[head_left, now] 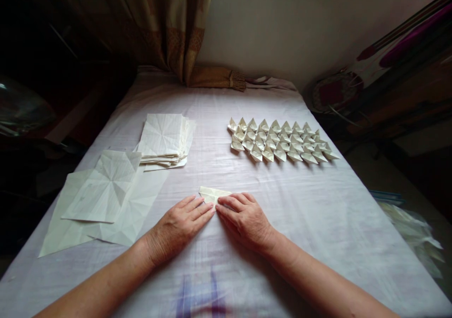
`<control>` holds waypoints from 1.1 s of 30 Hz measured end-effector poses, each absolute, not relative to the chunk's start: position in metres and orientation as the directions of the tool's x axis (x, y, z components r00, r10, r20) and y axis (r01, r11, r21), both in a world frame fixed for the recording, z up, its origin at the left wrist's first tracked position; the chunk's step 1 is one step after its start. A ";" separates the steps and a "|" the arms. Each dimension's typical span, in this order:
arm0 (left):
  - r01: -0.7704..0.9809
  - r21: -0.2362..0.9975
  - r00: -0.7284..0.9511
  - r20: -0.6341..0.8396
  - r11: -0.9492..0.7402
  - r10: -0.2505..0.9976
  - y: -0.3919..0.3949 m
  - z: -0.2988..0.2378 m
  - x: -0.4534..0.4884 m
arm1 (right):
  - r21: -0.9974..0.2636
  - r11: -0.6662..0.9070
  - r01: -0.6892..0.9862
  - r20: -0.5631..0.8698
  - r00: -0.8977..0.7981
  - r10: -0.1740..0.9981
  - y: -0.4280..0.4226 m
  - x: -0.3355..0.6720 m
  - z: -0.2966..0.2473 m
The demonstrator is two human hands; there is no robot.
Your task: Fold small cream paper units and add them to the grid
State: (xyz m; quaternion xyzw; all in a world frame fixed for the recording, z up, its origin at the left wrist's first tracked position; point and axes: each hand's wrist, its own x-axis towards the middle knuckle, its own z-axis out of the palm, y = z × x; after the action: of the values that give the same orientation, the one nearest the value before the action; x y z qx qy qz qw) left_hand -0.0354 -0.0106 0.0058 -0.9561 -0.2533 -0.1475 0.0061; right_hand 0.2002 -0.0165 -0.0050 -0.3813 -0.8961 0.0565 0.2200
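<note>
While flat, hands on folded paper

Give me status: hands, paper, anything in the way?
Left hand and right hand flat, fingertips pressing the folded paper. Loose sheets and stack at left, folded pieces beyond, all apart from hands.

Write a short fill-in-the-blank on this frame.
1. The left hand and right hand both press a small folded piece made of ____.
2. The rows of folded pieces lie on the ____ half of the table.
3. The stack of creased sheets lies on its ____ half.
Missing words: paper; right; left.
</note>
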 end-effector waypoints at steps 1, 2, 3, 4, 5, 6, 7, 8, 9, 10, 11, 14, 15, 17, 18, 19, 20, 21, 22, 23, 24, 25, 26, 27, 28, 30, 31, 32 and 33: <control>0.470 0.076 0.836 0.284 -0.880 0.471 -0.008 0.007 -0.037 | -0.257 0.709 0.657 0.352 -0.620 0.701 -0.016 0.201 -0.005; 0.455 0.087 0.842 0.284 -0.886 0.460 -0.007 0.007 -0.039 | -0.246 0.717 0.653 0.352 -0.629 0.693 -0.016 0.201 -0.005; 0.444 0.099 0.844 0.288 -0.890 0.453 -0.005 0.007 -0.041 | -0.237 0.725 0.647 0.350 -0.639 0.684 -0.016 0.202 -0.004; 0.438 0.112 0.843 0.295 -0.892 0.451 -0.003 0.008 -0.042 | -0.229 0.733 0.640 0.347 -0.650 0.676 -0.016 0.202 -0.004; 0.433 0.126 0.841 0.301 -0.893 0.450 -0.002 0.008 -0.043 | -0.222 0.740 0.634 0.343 -0.660 0.669 -0.016 0.202 -0.004; 0.431 0.141 0.836 0.310 -0.891 0.453 -0.001 0.007 -0.044 | -0.217 0.745 0.631 0.340 -0.667 0.664 -0.016 0.202 -0.003; 0.430 0.152 0.831 0.318 -0.890 0.456 -0.001 0.007 -0.045 | -0.212 0.747 0.631 0.335 -0.671 0.662 -0.017 0.202 -0.003; 0.430 0.161 0.827 0.325 -0.888 0.459 0.000 0.007 -0.045 | -0.206 0.747 0.632 0.330 -0.674 0.661 -0.017 0.202 -0.002; 0.430 0.168 0.824 0.328 -0.887 0.461 0.000 0.006 -0.045 | -0.196 0.746 0.636 0.325 -0.676 0.661 -0.018 0.201 -0.002; 0.429 0.171 0.823 0.331 -0.887 0.462 0.000 0.006 -0.045 | -0.179 0.746 0.641 0.317 -0.680 0.661 -0.018 0.200 0.000; 0.429 0.171 0.822 0.334 -0.887 0.462 0.000 0.006 -0.045 | -0.155 0.749 0.645 0.305 -0.690 0.657 -0.017 0.200 0.001; 0.427 0.170 0.825 0.328 -0.888 0.460 0.000 0.006 -0.045 | -0.075 0.781 0.620 0.260 -0.744 0.616 -0.014 0.198 0.007; 0.425 0.170 0.829 0.322 -0.889 0.458 0.000 0.006 -0.045 | -0.058 0.799 0.599 0.245 -0.767 0.593 -0.011 0.198 0.010; 0.424 0.170 0.835 0.306 -0.889 0.457 -0.001 0.006 -0.046 | -0.048 0.829 0.557 0.229 -0.802 0.552 -0.006 0.200 0.013; 0.426 0.170 0.837 0.300 -0.888 0.459 -0.001 0.006 -0.046 | -0.054 0.838 0.543 0.227 -0.810 0.540 -0.004 0.202 0.013; 0.430 0.168 0.837 0.295 -0.887 0.461 -0.002 0.006 -0.046 | -0.065 0.841 0.537 0.231 -0.812 0.536 -0.003 0.203 0.013; 0.437 0.166 0.835 0.292 -0.884 0.467 -0.002 0.006 -0.046 | -0.082 0.841 0.535 0.239 -0.809 0.538 -0.002 0.205 0.013; 0.443 0.162 0.831 0.293 -0.882 0.472 -0.003 0.007 -0.046 | -0.103 0.837 0.537 0.250 -0.801 0.544 -0.001 0.206 0.012; 0.449 0.157 0.829 0.295 -0.880 0.476 -0.003 0.007 -0.046 | -0.124 0.834 0.538 0.263 -0.792 0.550 -0.002 0.207 0.010; 0.453 0.153 0.826 0.298 -0.878 0.478 -0.004 0.007 -0.045 | -0.142 0.830 0.539 0.274 -0.785 0.556 -0.003 0.208 0.009; 0.454 0.148 0.825 0.301 -0.879 0.477 -0.003 0.008 -0.045 | -0.155 0.827 0.540 0.282 -0.779 0.561 -0.004 0.208 0.009; 0.451 0.142 0.828 0.302 -0.881 0.473 -0.003 0.008 -0.044 | -0.161 0.826 0.540 0.287 -0.775 0.563 -0.005 0.208 0.008; 0.445 0.136 0.832 0.301 -0.885 0.465 -0.002 0.008 -0.044 | -0.162 0.826 0.541 0.286 -0.775 0.564 -0.006 0.208 0.008; 0.437 0.128 0.839 0.300 -0.890 0.455 -0.001 0.009 -0.044 | -0.158 0.826 0.540 0.284 -0.777 0.562 -0.007 0.208 0.008; 0.429 0.120 0.844 0.299 -0.895 0.445 0.000 0.010 -0.043 | -0.153 0.828 0.540 0.282 -0.779 0.560 -0.008 0.207 0.009; 0.415 0.104 0.854 0.297 -0.904 0.427 0.002 0.011 -0.043 | -0.140 0.828 0.542 0.271 -0.784 0.559 -0.008 0.206 0.011; 0.410 0.098 0.858 0.297 -0.907 0.420 0.002 0.011 -0.043 | -0.130 0.828 0.546 0.267 -0.785 0.560 -0.008 0.206 0.012; 0.405 0.094 0.860 0.297 -0.909 0.414 0.003 0.011 -0.043 | -0.116 0.828 0.549 0.262 -0.787 0.558 -0.007 0.205 0.012; 0.401 0.094 0.862 0.299 -0.911 0.410 0.004 0.011 -0.043 | -0.097 0.830 0.550 0.256 -0.792 0.555 -0.007 0.205 0.013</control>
State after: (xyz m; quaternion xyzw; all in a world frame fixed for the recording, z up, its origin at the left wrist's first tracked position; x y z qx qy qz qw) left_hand -0.0432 0.0035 0.0114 -0.9648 -0.2100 -0.1578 -0.0142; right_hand 0.2050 -0.0068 0.0133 -0.2917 -0.9465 0.0087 0.1380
